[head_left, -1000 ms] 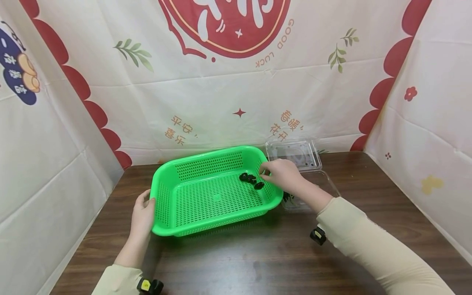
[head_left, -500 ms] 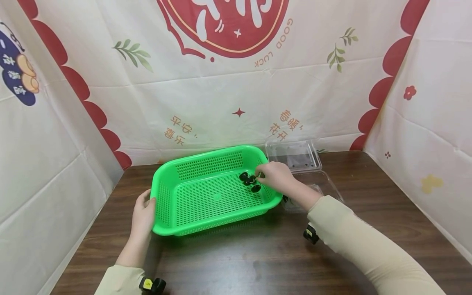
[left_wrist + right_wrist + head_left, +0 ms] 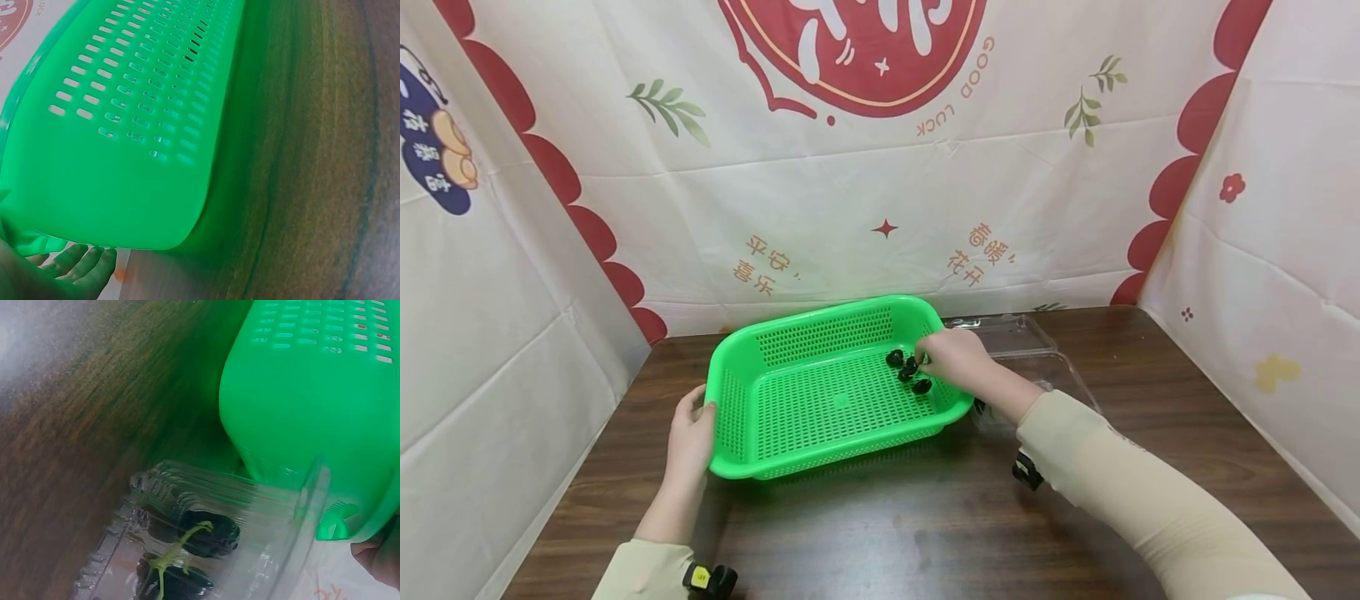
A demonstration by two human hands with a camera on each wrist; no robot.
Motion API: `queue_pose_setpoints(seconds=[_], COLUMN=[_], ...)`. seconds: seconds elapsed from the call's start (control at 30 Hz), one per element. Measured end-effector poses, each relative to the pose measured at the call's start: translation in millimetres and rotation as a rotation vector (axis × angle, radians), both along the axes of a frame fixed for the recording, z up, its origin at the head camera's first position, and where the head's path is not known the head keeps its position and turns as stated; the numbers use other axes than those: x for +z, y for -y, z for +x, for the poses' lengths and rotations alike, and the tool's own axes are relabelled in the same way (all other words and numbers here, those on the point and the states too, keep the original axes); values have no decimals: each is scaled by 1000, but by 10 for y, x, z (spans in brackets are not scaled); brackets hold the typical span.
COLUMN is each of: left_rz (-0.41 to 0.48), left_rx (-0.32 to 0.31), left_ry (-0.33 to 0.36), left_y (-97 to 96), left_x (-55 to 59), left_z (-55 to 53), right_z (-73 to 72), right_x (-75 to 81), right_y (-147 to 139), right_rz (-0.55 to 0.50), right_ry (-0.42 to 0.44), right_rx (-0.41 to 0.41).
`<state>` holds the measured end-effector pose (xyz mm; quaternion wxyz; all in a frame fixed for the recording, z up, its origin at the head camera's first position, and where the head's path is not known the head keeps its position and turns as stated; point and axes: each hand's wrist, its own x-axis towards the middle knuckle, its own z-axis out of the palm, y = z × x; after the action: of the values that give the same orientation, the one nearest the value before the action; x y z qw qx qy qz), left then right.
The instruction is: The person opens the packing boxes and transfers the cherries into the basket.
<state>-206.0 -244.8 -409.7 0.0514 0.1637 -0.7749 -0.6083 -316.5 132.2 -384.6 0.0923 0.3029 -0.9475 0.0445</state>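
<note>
Placing black grapes (image 3: 907,374) into the green perforated basket (image 3: 805,417) seems the present step; they lie at its right end, apparently pinched in the right hand (image 3: 958,357), while the left hand (image 3: 691,437) grips the rim (image 3: 716,375). Next move calls for gentle release; other grapes (image 3: 209,533) sit in the clear box (image 3: 269,515).

"How is the basket (image 3: 820,408) finished?"

"Smooth, softly glossy plastic is seen; in the container (image 3: 269,503), clear, shiny, ribbed plastic is shown."

"And the desk (image 3: 880,525)?"

"Wood grain is displayed under a dull sheen. By the backdrop (image 3: 820,192), matt, creased cloth is presented; by the dark fruits (image 3: 215,536), glossy skin."
</note>
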Motion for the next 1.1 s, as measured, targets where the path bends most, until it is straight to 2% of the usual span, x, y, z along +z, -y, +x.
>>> queue_pose_setpoints(seconds=[0.27,0.6,0.77,1.1], left_rz=[3,37,45,-56], left_rx=[1,-24,-13,-27], left_ry=[2,22,45,88], left_y=[5,22,35,113], left_x=[-14,8,33,52], left_z=[-14,-43,-78,-199], right_z=[-31,-6,5,15], right_x=[-4,16,34,45], right_y=[36,55,55,53], right_rz=[50,123,110,97], right_ry=[23,-31,4,33], right_rx=[22,40,33,27])
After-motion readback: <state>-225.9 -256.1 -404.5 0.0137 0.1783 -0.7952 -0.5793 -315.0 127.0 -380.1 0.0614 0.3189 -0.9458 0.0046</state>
